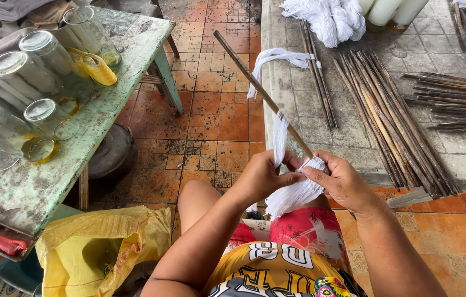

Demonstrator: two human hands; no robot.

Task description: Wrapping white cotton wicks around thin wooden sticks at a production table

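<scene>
A long thin brown stick (260, 91) slants up and away from my lap. Its near end is wrapped in white cotton strands (297, 192), and a loose white strand (280, 137) hangs from the stick's middle. My left hand (260, 176) pinches the strands against the stick from the left. On the right, my right hand (343, 184) grips the wrapped white bundle, thumb on top. Both hands sit close together above my knees.
Left stands a worn green table (106, 104) with several empty glass jars (35, 66) and a yellow thread spool (98, 68). A yellow sack (101, 247) lies below it. On the concrete slab (354, 137) ahead lie bundles of brown sticks (392, 115) and white cotton (326, 16).
</scene>
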